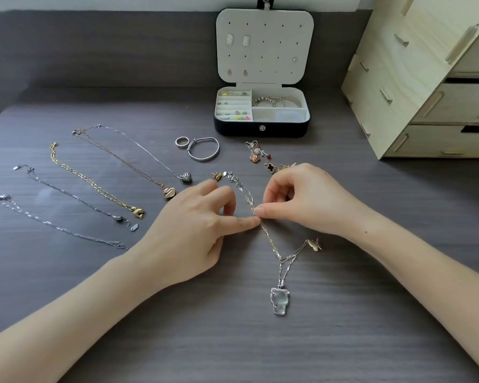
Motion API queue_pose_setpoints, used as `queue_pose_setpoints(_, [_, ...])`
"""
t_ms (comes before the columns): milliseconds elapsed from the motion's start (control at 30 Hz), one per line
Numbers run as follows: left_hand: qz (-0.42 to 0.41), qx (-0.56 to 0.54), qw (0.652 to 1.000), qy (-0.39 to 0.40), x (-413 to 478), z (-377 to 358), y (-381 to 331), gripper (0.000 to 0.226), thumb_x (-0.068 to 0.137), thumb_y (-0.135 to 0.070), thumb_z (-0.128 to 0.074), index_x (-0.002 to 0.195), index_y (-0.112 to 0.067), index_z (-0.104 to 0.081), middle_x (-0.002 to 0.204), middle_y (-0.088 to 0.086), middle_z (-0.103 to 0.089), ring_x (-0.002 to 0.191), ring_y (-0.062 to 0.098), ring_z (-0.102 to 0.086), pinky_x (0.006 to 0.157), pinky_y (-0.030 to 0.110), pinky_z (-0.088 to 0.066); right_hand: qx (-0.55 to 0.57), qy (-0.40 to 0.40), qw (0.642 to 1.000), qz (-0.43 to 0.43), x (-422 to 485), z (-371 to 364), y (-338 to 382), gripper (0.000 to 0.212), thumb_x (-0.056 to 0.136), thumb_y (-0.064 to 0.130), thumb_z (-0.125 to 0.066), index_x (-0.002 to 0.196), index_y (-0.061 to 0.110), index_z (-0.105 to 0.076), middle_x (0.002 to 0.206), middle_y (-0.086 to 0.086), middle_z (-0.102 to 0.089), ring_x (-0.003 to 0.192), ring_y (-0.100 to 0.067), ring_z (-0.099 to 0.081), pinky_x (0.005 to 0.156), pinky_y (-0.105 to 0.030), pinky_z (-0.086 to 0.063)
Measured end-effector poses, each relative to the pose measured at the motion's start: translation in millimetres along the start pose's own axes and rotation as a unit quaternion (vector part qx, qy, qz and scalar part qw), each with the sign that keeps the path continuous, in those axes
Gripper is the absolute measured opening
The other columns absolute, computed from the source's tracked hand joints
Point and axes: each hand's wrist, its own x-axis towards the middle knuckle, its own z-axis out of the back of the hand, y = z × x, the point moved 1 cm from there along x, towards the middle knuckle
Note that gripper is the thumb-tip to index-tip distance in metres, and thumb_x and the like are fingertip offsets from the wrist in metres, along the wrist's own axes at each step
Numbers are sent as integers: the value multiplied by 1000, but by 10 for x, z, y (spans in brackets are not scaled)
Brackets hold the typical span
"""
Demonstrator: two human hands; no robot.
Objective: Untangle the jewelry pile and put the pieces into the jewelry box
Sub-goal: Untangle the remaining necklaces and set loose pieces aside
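1. One jewelry box (262,128) stands open at the far side of the table (233,341), with its lid (264,48) upright.
2. Inside the lid I see two pairs of earrings (230,39) pinned on the left, and one small stud at the right.
3. In the base, the left compartment (234,106) has padded rows with small rings and studs. The back right compartment holds several bangles (277,102). The front right one holds something pale that I cannot make out.
4. The tangled chains (271,241) lie on the table in front of the box, between the two hands. A clear pendant (280,301) is at their near end and a gold butterfly charm (314,244) is on a side strand.
5. My right hand (307,200) pinches the chains between thumb and forefinger.
6. My left hand (194,236) presses its thumb on the chains at the same spot. Its other fingers are loosely curled and hold nothing.
7. Five necklaces (94,183) lie separated in a row at the left, well apart from the hands.
8. Between the hands and the box lie a ring (182,141), touching a silver bangle (203,149), a small heap of charms (260,156) and a gold stud (217,176).
9. A wooden drawer unit (426,92) stands just right of the box.
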Motion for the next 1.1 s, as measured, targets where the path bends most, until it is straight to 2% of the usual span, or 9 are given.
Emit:
queue_pose_setpoints(200, [-7,-12,1000,-11,-19,-27,47,55,75,-6,-35,108,-28,-73,80,3,-57,66,21,-43,62,23,-24,20,-1,1000,-10,8,-13,-47,20,67,40,-78,64,26,-65,56,12,-57,54,1,-49,61,-24,-37])
queue_pose_setpoints(300, [-7,-21,1000,-12,-29,-37,53,56,74,-5,-33,107,-27,-73,80,3,-57,65,21,-43,61,24,-27,48,-15,999,-17,5,-29,-37,23,68,46,-75,66,25,-66,57,13,-57,54,1,-49,61,-25,-40])
queue_pose_setpoints(433, [-4,-23,1000,-9,-28,-38,59,57,74,-4,-32,106,-26,-73,79,4,-56,64,22,-44,60,24,-27,-6,-30,999,-37,-2,-59,14,24,68,49,-75,66,29,-62,57,13,-54,54,1,-48,57,-23,-33])
queue_pose_setpoints(667, [7,-38,999,-15,-64,-65,74,50,74,-2,-43,107,-26,-72,81,2,-55,69,18,-38,60,24,-27,29,-27,998,-41,7,-56,-43,25,63,47,-78,64,28,-62,51,19,-53,51,4,-48,59,-25,-32])
queue_pose_setpoints(833, [-4,-34,999,-16,-28,-72,48,52,77,-5,-37,110,-27,-71,80,2,-55,65,20,-42,61,23,-23,27,-33,998,-38,0,-55,-25,26,64,46,-79,63,27,-61,51,14,-53,49,3,-47,57,-24,-31])
queue_pose_setpoints(967, [4,-44,999,-18,-49,-77,72,52,74,-2,-39,107,-27,-72,79,2,-54,68,18,-37,59,25,-27,30,-27,998,-38,-7,-39,-28,27,63,46,-80,62,27,-60,49,20,-53,49,2,-47,57,-25,-31])
queue_pose_setpoints(1100, [9,-37,999,-16,-51,-71,81,52,73,1,-45,108,-26,-72,80,4,-54,69,20,-37,57,27,-29,18,-28,999,-34,-30,-21,-24,28,63,47,-80,63,27,-60,50,13,-52,50,2,-47,57,-24,-31])
